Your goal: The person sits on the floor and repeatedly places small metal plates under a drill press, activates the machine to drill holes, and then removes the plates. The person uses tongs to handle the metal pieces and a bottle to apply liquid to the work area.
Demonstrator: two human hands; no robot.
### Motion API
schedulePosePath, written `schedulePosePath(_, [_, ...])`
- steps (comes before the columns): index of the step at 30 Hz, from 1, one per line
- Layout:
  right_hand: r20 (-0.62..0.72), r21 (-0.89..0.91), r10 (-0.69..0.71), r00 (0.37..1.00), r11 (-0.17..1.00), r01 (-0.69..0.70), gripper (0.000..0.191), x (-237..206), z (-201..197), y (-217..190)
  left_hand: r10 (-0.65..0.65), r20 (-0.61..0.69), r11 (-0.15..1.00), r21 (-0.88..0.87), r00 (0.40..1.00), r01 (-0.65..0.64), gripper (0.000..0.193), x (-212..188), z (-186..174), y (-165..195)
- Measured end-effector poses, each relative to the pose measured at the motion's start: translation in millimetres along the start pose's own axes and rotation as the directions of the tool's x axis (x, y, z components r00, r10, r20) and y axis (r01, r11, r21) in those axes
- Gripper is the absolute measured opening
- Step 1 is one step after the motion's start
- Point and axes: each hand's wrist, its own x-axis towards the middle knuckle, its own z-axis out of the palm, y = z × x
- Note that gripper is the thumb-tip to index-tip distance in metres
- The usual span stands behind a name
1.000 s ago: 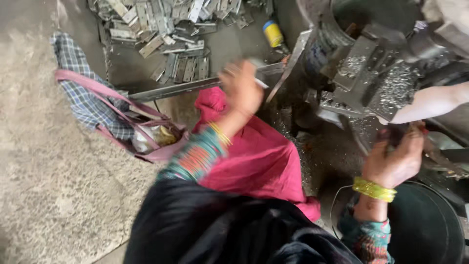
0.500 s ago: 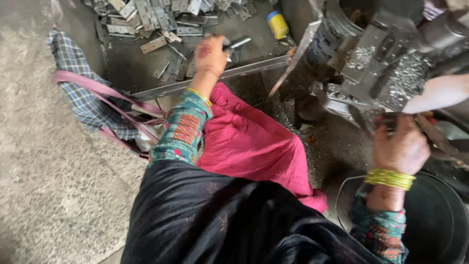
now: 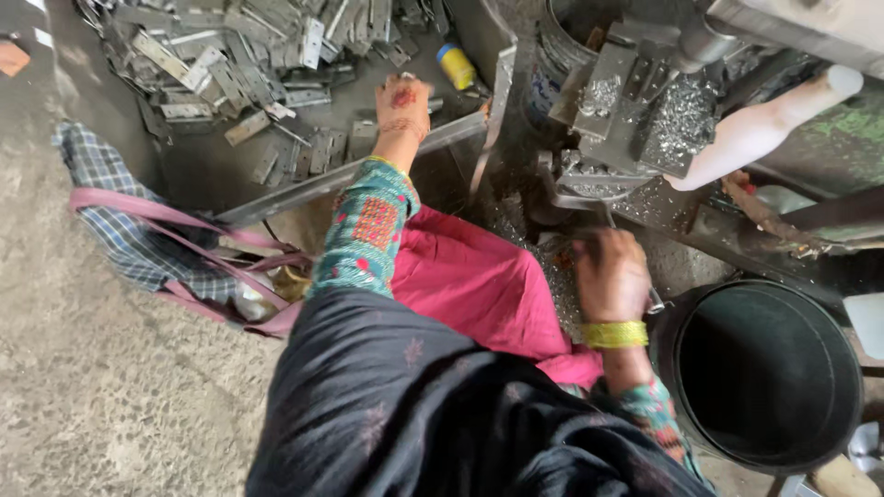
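The left hand (image 3: 402, 101) reaches, fingers curled downward, among scattered flat metal hinges (image 3: 230, 55), grip unclear; the right hand (image 3: 610, 274) fists beside the machine (image 3: 635, 110).

Rough grey concrete floor (image 3: 92, 396) in flat daylight, a black bucket (image 3: 764, 368) at right.

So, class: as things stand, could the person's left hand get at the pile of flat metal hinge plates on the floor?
Probably yes. The left hand is already stretched past the angle-iron bar to the edge of the metal hinge plates, and nothing visible lies between the fingers and the nearest plates.
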Motion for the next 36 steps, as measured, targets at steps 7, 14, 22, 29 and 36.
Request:
schedulePosePath(7, [-0.015,0.565,0.077,0.997,0.823,-0.055,0.048,29.6,48.2,-53.1,0.000,-0.004,0.214,-0.977,1.000,-0.004,0.032,-115.6,-29.0,78.0])
schedulePosePath(14, [0.230,0.543,0.209,0.951,0.783,-0.303,0.059,28.8,37.6,-28.0,0.191,0.011,0.135,-0.991,0.982,-0.015,0.027,-154.9,2.8,146.3])
schedulePosePath(22, [0.252,0.821,0.235,0.939,0.462,-0.336,0.040,37.4,49.4,55.2,0.314,0.325,-0.148,-0.911,0.892,0.385,0.022,-125.9,33.2,187.6])
schedulePosePath(29, [0.043,0.180,0.241,0.970,0.953,-0.245,0.049,55.8,26.0,109.1,0.102,-0.031,0.368,-0.928,0.994,-0.067,0.045,-66.5,22.6,258.6])
schedulePosePath(36, [0.420,-0.205,0.316,0.850,0.946,-0.251,0.055,-7.4,25.1,100.3,0.363,-0.059,0.921,-0.129,0.930,-0.368,0.028,-96.0,-5.4,277.1])
